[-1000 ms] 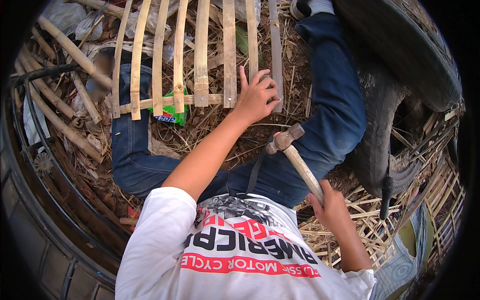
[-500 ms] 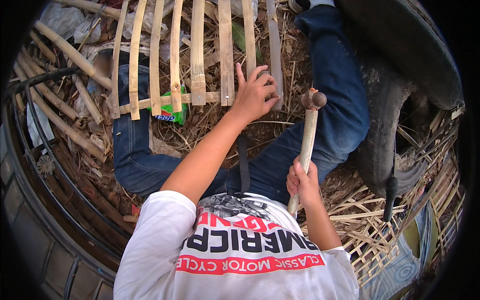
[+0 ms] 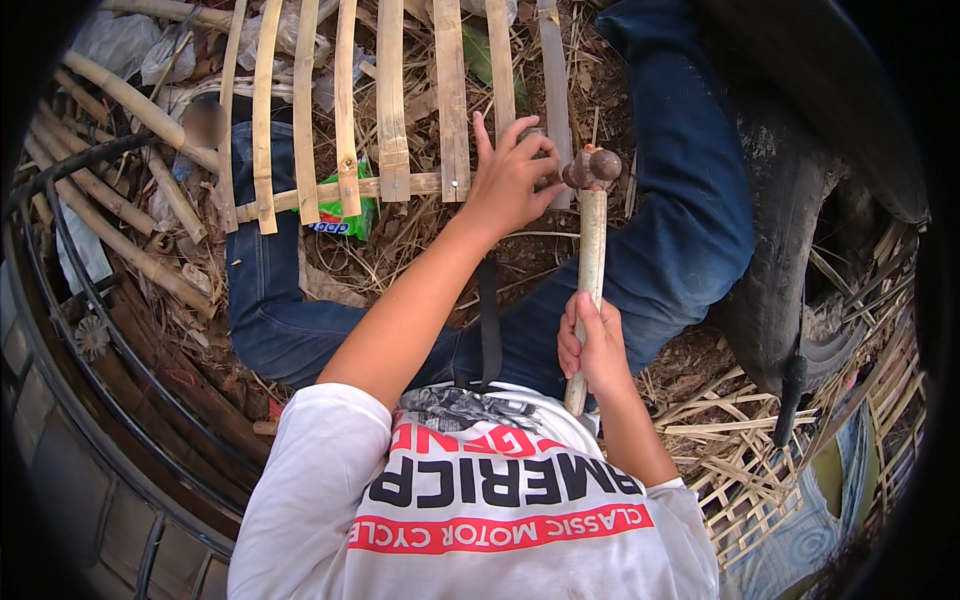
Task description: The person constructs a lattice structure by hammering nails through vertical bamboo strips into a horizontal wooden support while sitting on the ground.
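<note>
A row of upright bamboo slats (image 3: 393,100) lies across a bamboo crosspiece (image 3: 330,194), with nail heads showing at several joints. My left hand (image 3: 513,185) is at the crosspiece's right end, by a greyish slat (image 3: 554,80). Its thumb and fingers are curled together there; what they hold is hidden. My right hand (image 3: 592,345) is closed round the pale wooden handle of a hammer (image 3: 592,235). The hammer stands upright in view, its rounded, rusty metal head close to the right of my left fingertips.
My jeans-clad legs (image 3: 660,260) spread on both sides of the slats. Bamboo poles (image 3: 130,215) and black metal bars (image 3: 130,350) lie at the left. A green packet (image 3: 350,210) lies beneath the slats. Woven bamboo (image 3: 755,480) and a dark tyre-like object (image 3: 775,250) are at the right.
The hammer has moved left and slightly up with my right hand, bringing its head beside my left fingers. My left hand has stayed almost in place.
</note>
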Demonstrator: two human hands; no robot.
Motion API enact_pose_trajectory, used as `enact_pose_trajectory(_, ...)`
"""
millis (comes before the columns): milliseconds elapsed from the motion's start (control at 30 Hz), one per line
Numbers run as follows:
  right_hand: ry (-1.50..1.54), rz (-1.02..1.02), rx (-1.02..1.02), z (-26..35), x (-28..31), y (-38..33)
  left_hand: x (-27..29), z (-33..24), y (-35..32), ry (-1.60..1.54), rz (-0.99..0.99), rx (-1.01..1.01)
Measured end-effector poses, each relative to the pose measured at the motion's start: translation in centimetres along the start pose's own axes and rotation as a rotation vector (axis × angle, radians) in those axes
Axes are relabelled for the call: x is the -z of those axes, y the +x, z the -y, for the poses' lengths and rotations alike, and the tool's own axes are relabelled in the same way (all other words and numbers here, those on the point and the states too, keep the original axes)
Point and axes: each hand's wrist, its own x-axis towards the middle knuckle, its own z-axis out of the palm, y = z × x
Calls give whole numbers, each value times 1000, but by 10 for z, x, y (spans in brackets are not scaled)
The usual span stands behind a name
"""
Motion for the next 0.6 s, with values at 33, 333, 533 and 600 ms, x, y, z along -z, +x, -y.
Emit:
enact_pose_trajectory(33,12,-3,7,0,0,1,0,1,0,-1,-4,1)
enact_pose_trajectory(333,56,10,6,0,3,-3,-1,2,-1,-6,-21,-10)
enact_pose_trajectory(533,45,21,2,-1,2,-3,0,3,-2,-2,-2,-3)
enact_pose_trajectory(600,9,0,33,1,2,-5,-1,4,-3,-8,-10,-8)
